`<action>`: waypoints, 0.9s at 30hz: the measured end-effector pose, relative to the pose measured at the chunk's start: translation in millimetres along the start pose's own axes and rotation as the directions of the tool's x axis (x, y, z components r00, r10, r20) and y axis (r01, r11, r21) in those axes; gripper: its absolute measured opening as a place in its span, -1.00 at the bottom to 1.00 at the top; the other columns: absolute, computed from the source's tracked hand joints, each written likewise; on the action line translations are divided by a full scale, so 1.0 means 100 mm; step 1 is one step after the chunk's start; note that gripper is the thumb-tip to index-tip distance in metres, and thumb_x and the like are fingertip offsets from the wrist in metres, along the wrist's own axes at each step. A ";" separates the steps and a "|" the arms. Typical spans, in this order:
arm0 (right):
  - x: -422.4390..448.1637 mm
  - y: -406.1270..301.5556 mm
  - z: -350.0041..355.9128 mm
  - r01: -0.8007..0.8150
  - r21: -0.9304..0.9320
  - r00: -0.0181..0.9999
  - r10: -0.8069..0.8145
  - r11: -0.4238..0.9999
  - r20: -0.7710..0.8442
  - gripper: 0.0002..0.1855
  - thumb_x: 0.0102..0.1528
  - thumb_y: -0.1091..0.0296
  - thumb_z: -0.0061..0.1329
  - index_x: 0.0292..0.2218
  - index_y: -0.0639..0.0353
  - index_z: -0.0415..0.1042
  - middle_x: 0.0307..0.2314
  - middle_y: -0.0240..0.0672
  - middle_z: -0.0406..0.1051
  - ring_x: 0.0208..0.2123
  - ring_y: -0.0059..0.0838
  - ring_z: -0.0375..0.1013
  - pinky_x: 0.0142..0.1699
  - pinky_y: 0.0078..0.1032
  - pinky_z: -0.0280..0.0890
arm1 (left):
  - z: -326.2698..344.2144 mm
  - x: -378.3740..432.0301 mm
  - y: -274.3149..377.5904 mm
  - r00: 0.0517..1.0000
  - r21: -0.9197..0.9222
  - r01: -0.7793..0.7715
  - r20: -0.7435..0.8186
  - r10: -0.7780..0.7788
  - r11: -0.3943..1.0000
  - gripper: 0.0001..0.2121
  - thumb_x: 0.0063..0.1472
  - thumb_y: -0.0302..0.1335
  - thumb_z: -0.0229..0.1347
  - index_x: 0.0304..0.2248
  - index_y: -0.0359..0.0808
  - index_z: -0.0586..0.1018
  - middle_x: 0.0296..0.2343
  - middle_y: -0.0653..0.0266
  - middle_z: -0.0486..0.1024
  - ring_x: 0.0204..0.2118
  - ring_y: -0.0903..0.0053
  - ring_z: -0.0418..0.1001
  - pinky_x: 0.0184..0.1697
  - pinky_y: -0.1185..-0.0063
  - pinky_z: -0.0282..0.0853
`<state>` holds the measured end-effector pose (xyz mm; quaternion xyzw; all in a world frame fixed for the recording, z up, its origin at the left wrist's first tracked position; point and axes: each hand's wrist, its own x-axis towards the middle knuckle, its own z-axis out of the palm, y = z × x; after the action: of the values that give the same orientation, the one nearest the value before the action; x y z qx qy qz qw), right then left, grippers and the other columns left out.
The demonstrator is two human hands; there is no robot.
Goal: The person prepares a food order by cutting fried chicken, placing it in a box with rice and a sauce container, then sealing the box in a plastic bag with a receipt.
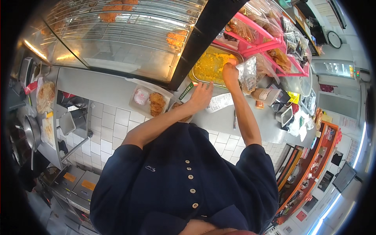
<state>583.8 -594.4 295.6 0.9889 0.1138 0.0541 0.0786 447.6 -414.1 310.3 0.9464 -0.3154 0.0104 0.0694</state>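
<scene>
A metal tray [210, 63] holding yellow, crumbly food sits on the counter at the foot of the black post. My right hand [230, 75] is closed at its right side, around a small pinkish object [232, 61] that reaches into the food. The fingers hide most of that object. My left hand [202, 95] rests by the tray's near edge with its fingers spread and nothing held. Below it lies a printed paper slip [220, 102]. An open carton [139, 110] holds a fried chicken piece [157, 104] and a paper-wrapped item [141, 97]. My left forearm partly covers a second food container [185, 118].
A glass-fronted warmer [117, 55] with wire racks holds fried pieces. Pink baskets [264, 47] with bagged goods stand beyond the tray. A plastic bag [248, 73], a brown cup-shaped container [265, 95] and a pen [234, 119] lie on the right of the counter [211, 120].
</scene>
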 end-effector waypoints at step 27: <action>-0.19 -0.73 -0.52 0.429 0.304 0.806 -0.512 0.850 0.295 -0.87 0.05 0.45 -0.01 -0.36 0.31 0.49 -0.45 0.08 0.52 -0.35 -0.01 0.57 -0.29 -0.22 0.45 | -0.05 -0.08 -0.17 0.983 -0.210 0.029 0.181 0.010 0.977 -0.26 0.06 -0.11 0.23 0.17 -0.35 0.36 0.15 0.18 0.27 0.15 0.28 0.30 0.21 0.16 0.10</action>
<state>543.4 -520.9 332.3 0.9237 0.3455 -0.1653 -0.0020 451.3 -395.3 312.9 0.9321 -0.3152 -0.1099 0.1408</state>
